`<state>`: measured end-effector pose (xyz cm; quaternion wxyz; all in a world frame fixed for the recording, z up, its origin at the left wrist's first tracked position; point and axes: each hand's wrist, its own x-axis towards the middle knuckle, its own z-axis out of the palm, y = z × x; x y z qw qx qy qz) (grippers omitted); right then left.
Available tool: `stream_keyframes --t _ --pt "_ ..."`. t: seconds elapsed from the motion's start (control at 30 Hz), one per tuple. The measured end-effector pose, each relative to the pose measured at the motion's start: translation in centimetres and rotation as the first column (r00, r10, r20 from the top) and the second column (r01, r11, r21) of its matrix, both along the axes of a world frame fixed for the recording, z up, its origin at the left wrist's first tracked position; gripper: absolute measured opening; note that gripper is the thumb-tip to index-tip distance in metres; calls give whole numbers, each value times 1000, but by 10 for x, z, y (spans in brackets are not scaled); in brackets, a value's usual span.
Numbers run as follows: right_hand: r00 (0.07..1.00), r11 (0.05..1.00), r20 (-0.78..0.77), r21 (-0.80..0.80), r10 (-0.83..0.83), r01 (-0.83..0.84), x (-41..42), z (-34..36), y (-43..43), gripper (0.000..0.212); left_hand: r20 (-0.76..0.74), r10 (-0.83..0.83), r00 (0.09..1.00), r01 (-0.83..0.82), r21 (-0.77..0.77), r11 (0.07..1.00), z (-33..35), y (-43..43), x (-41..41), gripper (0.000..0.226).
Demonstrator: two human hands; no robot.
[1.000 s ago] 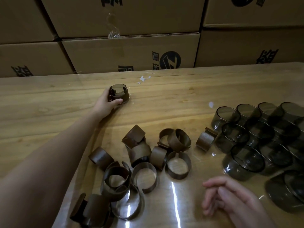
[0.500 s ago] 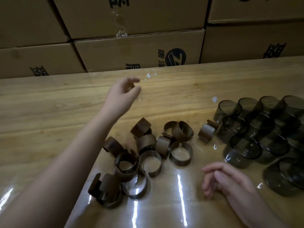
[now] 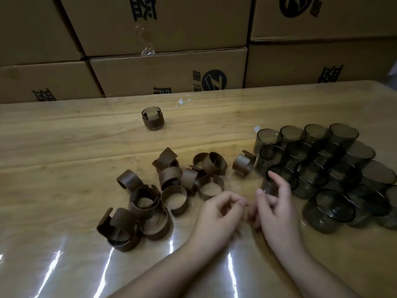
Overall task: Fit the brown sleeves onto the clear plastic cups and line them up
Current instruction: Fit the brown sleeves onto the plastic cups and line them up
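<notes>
Nearest you, your left hand (image 3: 219, 214) hovers over the table (image 3: 64, 147) with fingers loosely curled, holding nothing. Just beside it, your right hand (image 3: 272, 207) pinches a clear cup (image 3: 279, 179), upright, mouth up, at the cluster's (image 3: 335, 160) near-left edge. Left of that, loose brown sleeves (image 3: 169, 183) lie heaped, openings facing various ways. Farther back, one sleeved cup (image 3: 153, 118) stands upright, alone, before the cardboard boxes (image 3: 167, 67).

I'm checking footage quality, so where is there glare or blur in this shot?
Head view: white glare streaks on the glossy table near the bottom edge; dim light darkens the clear cups; left hand and right hand slightly motion-blurred; wide-angle bowing of the cardboard boxes.
</notes>
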<state>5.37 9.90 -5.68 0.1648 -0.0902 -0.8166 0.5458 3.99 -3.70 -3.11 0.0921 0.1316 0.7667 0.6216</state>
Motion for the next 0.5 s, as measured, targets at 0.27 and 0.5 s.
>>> stream_keyframes --t 0.27,0.5 --pt "998 998 -5 -17 -58 58 -9 -4 -1 26 38 11 999 -12 25 1000 -14 -9 -12 19" --pt "992 989 -78 -112 -103 94 -14 -5 -1 8 68 -56 996 54 35 998 -14 -13 -14 20"
